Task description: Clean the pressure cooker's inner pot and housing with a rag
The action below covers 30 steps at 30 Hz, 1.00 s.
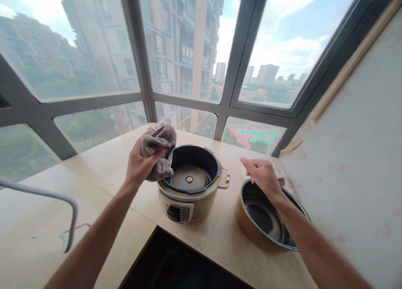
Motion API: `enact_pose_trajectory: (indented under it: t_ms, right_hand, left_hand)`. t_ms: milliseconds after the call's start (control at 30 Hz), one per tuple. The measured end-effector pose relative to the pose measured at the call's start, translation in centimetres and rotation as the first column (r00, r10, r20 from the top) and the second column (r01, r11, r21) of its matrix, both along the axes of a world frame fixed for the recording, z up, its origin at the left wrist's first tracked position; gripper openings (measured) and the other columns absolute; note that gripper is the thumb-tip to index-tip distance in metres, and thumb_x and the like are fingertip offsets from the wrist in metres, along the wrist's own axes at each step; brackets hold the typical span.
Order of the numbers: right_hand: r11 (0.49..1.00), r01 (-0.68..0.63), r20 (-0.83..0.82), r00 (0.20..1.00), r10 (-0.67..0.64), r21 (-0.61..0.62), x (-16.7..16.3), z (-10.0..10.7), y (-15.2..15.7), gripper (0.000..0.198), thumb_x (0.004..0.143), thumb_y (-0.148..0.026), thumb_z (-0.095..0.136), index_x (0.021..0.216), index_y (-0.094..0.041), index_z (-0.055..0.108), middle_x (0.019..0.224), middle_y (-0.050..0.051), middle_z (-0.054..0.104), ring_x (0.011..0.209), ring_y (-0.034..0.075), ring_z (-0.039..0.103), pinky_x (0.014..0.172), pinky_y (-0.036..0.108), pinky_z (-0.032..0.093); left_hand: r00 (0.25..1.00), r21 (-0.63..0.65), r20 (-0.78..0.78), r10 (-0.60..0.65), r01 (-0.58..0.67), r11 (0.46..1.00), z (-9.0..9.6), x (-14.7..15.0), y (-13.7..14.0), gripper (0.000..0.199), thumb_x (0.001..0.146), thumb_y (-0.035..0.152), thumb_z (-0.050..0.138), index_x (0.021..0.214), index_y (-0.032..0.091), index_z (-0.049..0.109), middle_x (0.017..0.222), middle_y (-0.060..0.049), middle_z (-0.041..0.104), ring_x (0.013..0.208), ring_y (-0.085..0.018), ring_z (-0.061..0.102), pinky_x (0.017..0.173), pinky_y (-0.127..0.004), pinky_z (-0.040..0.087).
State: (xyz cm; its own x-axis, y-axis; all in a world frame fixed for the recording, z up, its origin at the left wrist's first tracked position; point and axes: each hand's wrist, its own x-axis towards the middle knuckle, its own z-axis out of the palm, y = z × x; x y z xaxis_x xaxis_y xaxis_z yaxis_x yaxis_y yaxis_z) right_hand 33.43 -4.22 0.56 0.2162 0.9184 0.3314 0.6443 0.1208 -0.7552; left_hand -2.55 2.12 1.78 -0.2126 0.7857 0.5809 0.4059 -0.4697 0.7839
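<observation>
My left hand (140, 163) is closed round a crumpled grey-brown towel (159, 151), raised at the left rim of an electric pressure cooker (194, 205). The cooker stands without a lid on the counter, and its dark inside shows a round heating plate (179, 177) with a small button in the middle. My right hand (263, 174) has its fingers curled closed above the inner pot (248, 220); what they hold, if anything, is hidden. That pot has a golden-brown outside and a dark, worn inside. It sits on the counter to the right of the cooker, partly behind my right forearm.
The pale counter (125, 184) runs to tall windows with grey frames (185, 104). A dark opening (185, 264) lies in front of the cooker. At the left a grey curved bar (73, 213) reaches in. A papered wall (354, 163) bounds the right side.
</observation>
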Motion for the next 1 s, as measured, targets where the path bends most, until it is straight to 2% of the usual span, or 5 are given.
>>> enact_pose_trajectory:
  t_ms: [67, 167, 433, 667, 1000]
  right_hand:
    - [0.987, -0.156, 0.139, 0.978, 0.159, -0.028, 1.0, -0.5, 0.9, 0.038, 0.080, -0.054, 0.069, 0.093, -0.019, 0.075, 0.086, 0.010, 0.079, 0.085, 0.027, 0.075, 0.079, 0.038, 0.059]
    - [0.941, -0.338, 0.192, 0.923, 0.332, -0.003, 1.5, -1.0, 1.8, 0.101, 0.062, -0.046, 0.085, 0.151, -0.024, 0.044, 0.154, 0.018, 0.051, 0.134, 0.032, 0.057, 0.102, 0.045, 0.052]
    - [0.989, -0.042, -0.022, 0.999, 0.039, -0.144, -1.2, -1.3, 2.6, 0.044, 0.087, -0.061, 0.059, 0.070, -0.020, 0.063, 0.046, -0.001, 0.057, 0.040, 0.016, 0.057, 0.045, 0.026, 0.043]
    - [0.979, -0.155, -0.136, 0.981, 0.137, -0.133, -3.7, -5.5, 5.4, 0.066, 0.078, -0.054, 0.070, 0.130, -0.015, 0.056, 0.133, 0.019, 0.064, 0.114, 0.029, 0.066, 0.096, 0.043, 0.053]
    - [0.960, -0.226, 0.010, 0.973, 0.231, -0.165, -5.1, -6.2, 5.2, 0.047, 0.080, -0.034, 0.059, 0.125, -0.017, 0.060, 0.127, 0.013, 0.068, 0.123, 0.030, 0.059, 0.111, 0.047, 0.042]
  left_hand:
    - [0.994, -0.037, -0.081, -0.076, 0.073, 0.997, 0.2, 0.7, 1.1, 0.073, 0.071, 0.038, 0.081, 0.138, 0.017, 0.060, 0.140, -0.012, 0.065, 0.129, -0.031, 0.061, 0.112, -0.047, 0.048]
    - [0.973, -0.089, -0.179, -0.144, 0.130, 0.988, 0.4, 1.8, 2.5, 0.074, 0.072, 0.040, 0.079, 0.140, 0.019, 0.059, 0.141, -0.010, 0.065, 0.133, -0.031, 0.058, 0.116, -0.047, 0.043]
    - [0.866, -0.145, -0.461, -0.193, 0.142, 0.979, -0.1, 3.7, 5.6, 0.075, 0.077, 0.037, 0.070, 0.146, 0.015, 0.051, 0.145, -0.013, 0.061, 0.137, -0.030, 0.054, 0.118, -0.045, 0.038]
    - [0.593, -0.245, -0.777, -0.212, 0.025, 0.969, -0.7, 6.2, 6.0, 0.063, 0.088, 0.033, 0.058, 0.147, 0.015, 0.044, 0.139, -0.018, 0.060, 0.122, -0.033, 0.063, 0.099, -0.045, 0.051]
    - [0.203, -0.319, -0.924, -0.324, 0.056, 0.946, -1.8, 7.6, 7.0, 0.045, 0.087, 0.029, 0.059, 0.129, 0.014, 0.053, 0.121, -0.018, 0.062, 0.103, -0.034, 0.070, 0.083, -0.042, 0.055]
